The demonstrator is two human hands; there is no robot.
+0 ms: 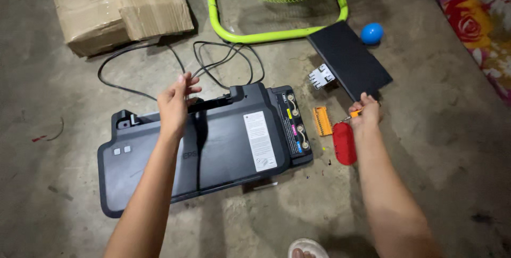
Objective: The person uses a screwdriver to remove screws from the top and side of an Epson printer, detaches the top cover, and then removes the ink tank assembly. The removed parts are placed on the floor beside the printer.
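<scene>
A dark grey printer [223, 151] lies flat on the concrete floor, with a white label on its top and an ink tank block at its right end. My left hand [175, 103] rests on the printer's rear edge, fingers loosely spread, near the black cable. My right hand [365, 113] is to the right of the printer, its fingers pinched on a small orange-handled tool [353, 114]. Just below that hand lies a red oval case [344, 142].
A black flat panel [348, 58], a white plastic bracket [321, 76] and an orange bit holder [321, 121] lie right of the printer. Behind are a black cable [223, 64], a cardboard box [114, 5], a lime green fan guard [277, 2], a blue ball [371, 33] and a floral cloth [479, 18].
</scene>
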